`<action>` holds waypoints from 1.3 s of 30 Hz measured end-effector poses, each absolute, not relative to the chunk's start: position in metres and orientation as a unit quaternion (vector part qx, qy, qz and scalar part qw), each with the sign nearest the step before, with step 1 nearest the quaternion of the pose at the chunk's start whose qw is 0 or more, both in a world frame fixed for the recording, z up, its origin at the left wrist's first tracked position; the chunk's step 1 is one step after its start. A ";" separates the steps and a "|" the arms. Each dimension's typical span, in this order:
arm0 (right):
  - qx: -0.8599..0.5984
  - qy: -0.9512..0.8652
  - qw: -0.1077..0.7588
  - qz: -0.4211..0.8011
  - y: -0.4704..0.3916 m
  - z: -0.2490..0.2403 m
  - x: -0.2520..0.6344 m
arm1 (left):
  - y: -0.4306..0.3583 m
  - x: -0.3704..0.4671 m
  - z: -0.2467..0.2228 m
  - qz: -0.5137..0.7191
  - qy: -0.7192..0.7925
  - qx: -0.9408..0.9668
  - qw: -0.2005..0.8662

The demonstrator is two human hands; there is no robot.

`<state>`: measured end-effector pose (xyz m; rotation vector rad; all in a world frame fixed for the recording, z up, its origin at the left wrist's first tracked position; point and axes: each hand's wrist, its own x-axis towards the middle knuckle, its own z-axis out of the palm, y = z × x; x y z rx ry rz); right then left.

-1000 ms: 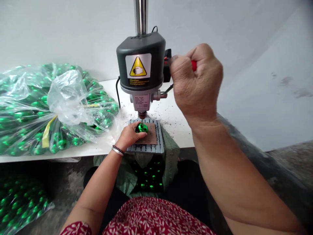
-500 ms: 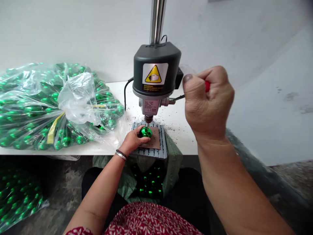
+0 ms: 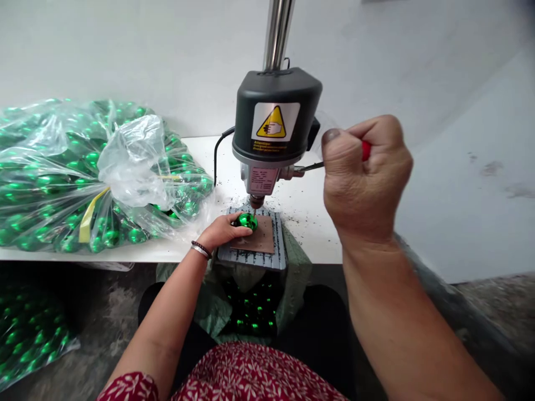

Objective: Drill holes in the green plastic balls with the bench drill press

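Observation:
Thumb and fingers of my left hand [image 3: 225, 229] are closed round a shiny green ball [image 3: 247, 221] on a brown board [image 3: 261, 236]. This board lies on the grey grooved base plate [image 3: 279, 245] of a drill press [image 3: 276, 117]. The thin bit [image 3: 254, 212] comes down at the ball's right side; whether it touches the ball I cannot tell. My right hand [image 3: 368, 175] is a fist round the red knob [image 3: 366, 150] of the press lever, to the right of the motor housing.
A big clear bag of green balls [image 3: 54, 184] fills the table's left side. Dark shavings lie on the white table [image 3: 315, 234]. Below the front edge, more green balls [image 3: 253, 306] sit within green sheeting [image 3: 296, 273]. Another bag [image 3: 29, 334] is at lower left.
The ball and my left hand have shifted slightly left relative to the drill bit, which now shows beside the ball. The view has moved a little. My right hand keeps hold of the knob.

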<state>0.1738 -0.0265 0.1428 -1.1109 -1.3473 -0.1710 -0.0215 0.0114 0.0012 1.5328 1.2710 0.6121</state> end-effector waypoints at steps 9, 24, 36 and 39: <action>-0.486 -0.598 0.634 -0.066 -0.025 0.145 0.175 | 0.017 -0.023 0.017 0.219 0.513 0.628 0.543; -0.491 -0.580 0.649 -0.033 -0.027 0.149 0.171 | 0.023 -0.022 0.018 0.194 0.511 0.726 0.418; -0.469 -0.590 0.655 -0.051 -0.027 0.147 0.172 | 0.014 -0.031 0.015 0.201 0.517 0.715 0.427; -0.484 -0.583 0.652 -0.029 -0.028 0.149 0.172 | 0.013 -0.034 0.014 0.202 0.514 0.712 0.434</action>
